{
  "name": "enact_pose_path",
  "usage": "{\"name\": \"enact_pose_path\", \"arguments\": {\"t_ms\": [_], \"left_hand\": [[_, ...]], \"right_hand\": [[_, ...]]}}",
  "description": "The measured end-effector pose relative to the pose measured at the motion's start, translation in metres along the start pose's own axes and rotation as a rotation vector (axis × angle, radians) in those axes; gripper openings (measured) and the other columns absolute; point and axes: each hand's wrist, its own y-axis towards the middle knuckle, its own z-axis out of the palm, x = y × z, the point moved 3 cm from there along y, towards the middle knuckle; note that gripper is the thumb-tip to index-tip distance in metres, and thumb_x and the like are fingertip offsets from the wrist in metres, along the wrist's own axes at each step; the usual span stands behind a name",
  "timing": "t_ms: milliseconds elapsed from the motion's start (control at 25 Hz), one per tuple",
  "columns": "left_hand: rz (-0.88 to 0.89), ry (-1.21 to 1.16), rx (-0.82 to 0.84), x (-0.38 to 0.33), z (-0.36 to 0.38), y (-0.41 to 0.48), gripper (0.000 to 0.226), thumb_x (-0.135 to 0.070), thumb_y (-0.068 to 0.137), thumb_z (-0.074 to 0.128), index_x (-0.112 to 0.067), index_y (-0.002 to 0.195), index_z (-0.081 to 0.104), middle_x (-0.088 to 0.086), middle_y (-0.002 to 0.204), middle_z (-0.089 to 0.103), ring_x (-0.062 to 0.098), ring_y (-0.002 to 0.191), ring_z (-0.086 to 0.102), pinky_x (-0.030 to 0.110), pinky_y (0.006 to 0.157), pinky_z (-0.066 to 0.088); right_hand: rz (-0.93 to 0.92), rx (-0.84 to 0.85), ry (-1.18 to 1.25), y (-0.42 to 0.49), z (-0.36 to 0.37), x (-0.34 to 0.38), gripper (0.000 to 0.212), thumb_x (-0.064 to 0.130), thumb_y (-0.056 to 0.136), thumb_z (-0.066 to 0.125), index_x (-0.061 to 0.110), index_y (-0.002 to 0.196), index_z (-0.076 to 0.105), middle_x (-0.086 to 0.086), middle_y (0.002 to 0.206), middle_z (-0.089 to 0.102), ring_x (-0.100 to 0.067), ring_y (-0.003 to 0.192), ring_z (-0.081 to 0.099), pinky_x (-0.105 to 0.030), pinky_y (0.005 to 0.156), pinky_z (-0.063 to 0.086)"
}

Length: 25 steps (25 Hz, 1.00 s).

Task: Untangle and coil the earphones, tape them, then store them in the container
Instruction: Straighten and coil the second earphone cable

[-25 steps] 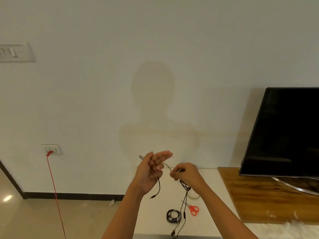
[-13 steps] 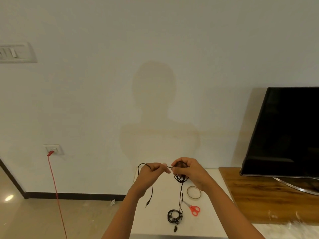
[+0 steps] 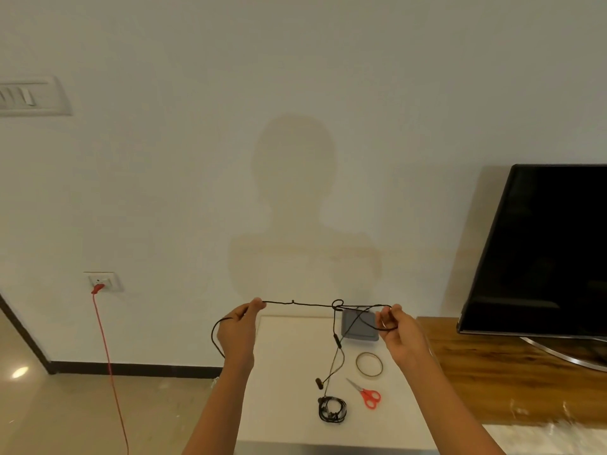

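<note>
- A plain cream wall (image 3: 295, 77) fills most of what I see from here, with a person's shadow (image 3: 294, 192) on it directly above the small white table (image 3: 289, 372).
- Left of the table a beige polished floor (image 3: 65, 415) runs to a dark skirting board; a red cord (image 3: 106, 349) hangs from a white wall socket (image 3: 102, 281) on that side, and a switch panel (image 3: 33, 96) sits high on the wall.
- Right of the table is a wooden cabinet (image 3: 492, 372) carrying a black flat television (image 3: 542, 251).
- Above the table's far edge a thin black earphone cable (image 3: 302, 303) is stretched taut between both hands, a small knotted loop (image 3: 337, 304) right of its middle.
- The left hand (image 3: 238, 333) pinches the cable between thumb and forefinger, its other fingers curled; slack curves out beside that wrist.
- The right hand (image 3: 399, 333) has its fingers curled round the cable's other end, a loop passing through its grip.
- From the knot a strand drops towards the table, past an inline control to a dangling earbud (image 3: 319, 383).
- On the table's near half lie a coiled black earphone bundle (image 3: 331, 410), red-handled scissors (image 3: 366, 394) and a clear tape ring (image 3: 369, 364).
- A grey square container (image 3: 359, 326) rests at the table's far right, partly behind the right hand; I cannot tell whether it is lidded.
- The television runs out of view on the right.
</note>
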Motion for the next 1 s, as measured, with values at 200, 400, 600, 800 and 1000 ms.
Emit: {"name": "enact_pose_path", "arguments": {"t_ms": [200, 400, 600, 800, 1000], "left_hand": [[-0.142, -0.201, -0.288, 0.015, -0.029, 0.027, 0.018, -0.032, 0.089, 0.063, -0.015, 0.088, 0.07, 0.002, 0.07, 0.052, 0.013, 0.06, 0.041, 0.025, 0.057, 0.039], [-0.209, -0.543, -0.403, 0.021, -0.077, 0.055, 0.015, -0.025, 0.095, 0.056, -0.011, 0.095, 0.062, 0.003, 0.102, 0.061, 0.015, 0.095, 0.061, 0.029, 0.08, 0.055], [-0.206, -0.592, -0.258, 0.021, -0.059, 0.051, 0.019, -0.021, 0.096, 0.055, -0.012, 0.08, 0.058, 0.002, 0.084, 0.056, 0.019, 0.08, 0.066, 0.03, 0.065, 0.061], [-0.196, -0.567, -0.019, 0.013, -0.013, 0.034, 0.022, -0.019, 0.098, 0.05, -0.009, 0.079, 0.054, 0.004, 0.075, 0.052, 0.019, 0.067, 0.07, 0.036, 0.069, 0.06], [-0.176, -0.477, 0.158, -0.001, 0.013, 0.017, 0.021, -0.014, 0.098, 0.048, -0.008, 0.078, 0.051, 0.005, 0.072, 0.048, 0.029, 0.08, 0.068, 0.041, 0.078, 0.058]], "right_hand": [[-0.025, -0.165, 0.212, 0.015, -0.025, 0.003, 0.017, 0.002, 0.099, 0.04, 0.006, 0.087, 0.051, -0.011, 0.077, 0.058, -0.015, 0.062, 0.061, -0.023, 0.048, 0.057], [-0.058, -0.271, 0.261, 0.022, -0.064, 0.036, 0.018, -0.004, 0.094, 0.043, 0.007, 0.083, 0.053, -0.006, 0.082, 0.057, -0.011, 0.065, 0.06, -0.022, 0.065, 0.055], [0.048, -0.125, 0.103, 0.031, -0.06, 0.017, 0.023, -0.009, 0.092, 0.044, 0.009, 0.102, 0.053, -0.011, 0.087, 0.058, -0.015, 0.074, 0.058, -0.021, 0.05, 0.056], [0.033, 0.11, -0.372, 0.022, -0.026, -0.015, 0.03, -0.015, 0.088, 0.047, 0.005, 0.109, 0.057, -0.009, 0.093, 0.061, -0.02, 0.08, 0.059, -0.031, 0.07, 0.051], [-0.202, 0.16, -0.885, 0.016, -0.013, -0.028, 0.021, -0.003, 0.089, 0.055, 0.009, 0.105, 0.063, -0.003, 0.095, 0.065, -0.023, 0.097, 0.06, -0.021, 0.073, 0.046]]}}
